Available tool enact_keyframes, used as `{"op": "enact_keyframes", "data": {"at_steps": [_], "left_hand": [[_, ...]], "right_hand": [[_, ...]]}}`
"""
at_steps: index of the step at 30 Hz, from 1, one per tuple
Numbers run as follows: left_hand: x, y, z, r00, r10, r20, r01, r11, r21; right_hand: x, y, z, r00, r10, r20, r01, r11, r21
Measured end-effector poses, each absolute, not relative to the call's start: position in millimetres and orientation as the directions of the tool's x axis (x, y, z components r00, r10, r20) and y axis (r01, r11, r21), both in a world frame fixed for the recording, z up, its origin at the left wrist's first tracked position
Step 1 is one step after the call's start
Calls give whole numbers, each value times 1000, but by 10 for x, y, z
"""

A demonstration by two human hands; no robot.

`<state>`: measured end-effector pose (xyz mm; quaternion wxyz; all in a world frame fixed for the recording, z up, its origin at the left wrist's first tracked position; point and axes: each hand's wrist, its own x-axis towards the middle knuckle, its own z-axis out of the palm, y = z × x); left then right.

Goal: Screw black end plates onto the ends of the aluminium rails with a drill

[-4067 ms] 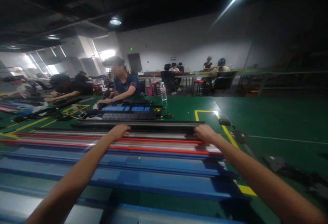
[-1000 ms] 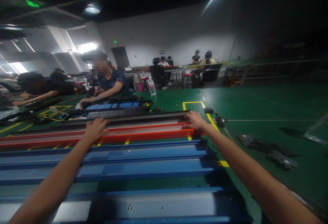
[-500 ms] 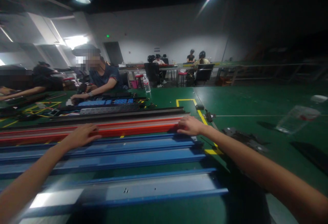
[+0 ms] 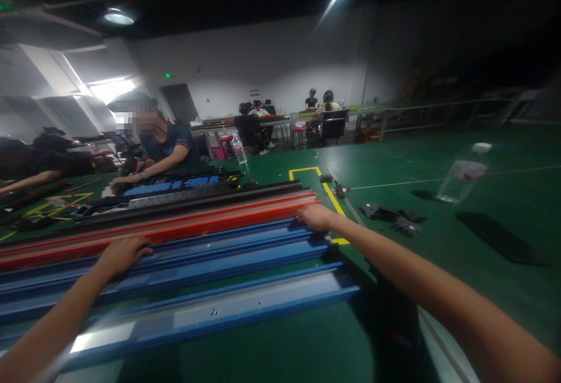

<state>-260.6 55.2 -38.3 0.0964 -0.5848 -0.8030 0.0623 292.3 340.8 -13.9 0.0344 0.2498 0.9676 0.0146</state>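
Closest to us on the green desk [image 4: 272,336] lies the nearest blue rail [image 4: 236,308], a broad channel with a silvery face and a few small holes. Past it runs the middle blue rail [image 4: 210,266], then the far blue rail [image 4: 236,235], where both our hands are. We note the left hand [image 4: 125,253] laid across it on the left, fingers together and bent, their tips pointing right; the right hand [image 4: 314,217] curls over its right end, next to the red rails. Whether either hand pinches an edge, we cannot tell. The red rails [image 4: 228,215] lie just beyond, roughly parallel, and the black rails [image 4: 245,195] behind those. Off to our right we record black parts [image 4: 392,216] in a loose cluster, a dark flat shape [image 4: 499,240] and a large clear bottle [image 4: 464,175]. Yellow tape [image 4: 335,193] marks the desk by the rail ends. Farther over sit a perforated grey strip [image 4: 175,197] and blue pieces [image 4: 153,189], with a person [image 4: 164,143] in a dark blue shirt reaching in beside them; a smaller bottle [image 4: 239,149] stands near. Beyond are black chairs [image 4: 335,126], red stools [image 4: 300,128], seated people and a pale wall [image 4: 263,58].
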Motion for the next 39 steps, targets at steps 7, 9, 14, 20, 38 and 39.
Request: {"op": "enact_keyframes", "data": {"at_steps": [7,9,14,20,38,39], "left_hand": [[-2295,642,-328,-306,917,258,853,384,-354],[-2207,690,-306,-306,897,318,815,420,-400],[-2129,776,-296,-329,861,388,776,481,-409],[-2131,789,-296,-433,832,346,746,546,-381],[-338,1132,-343,312,937,158,948,-318,19],[-344,1144,-346,318,934,164,947,-323,2]], "right_hand": [[2970,3514,-152,-877,474,77,480,868,125],[2982,3547,-146,-871,471,143,490,856,164],[2948,3633,-164,-826,505,252,558,797,232],[2880,3689,-199,-807,520,279,582,779,234],[3244,2816,-96,-919,393,36,392,920,-13],[3238,2828,-124,-909,416,31,415,909,-28]]}}
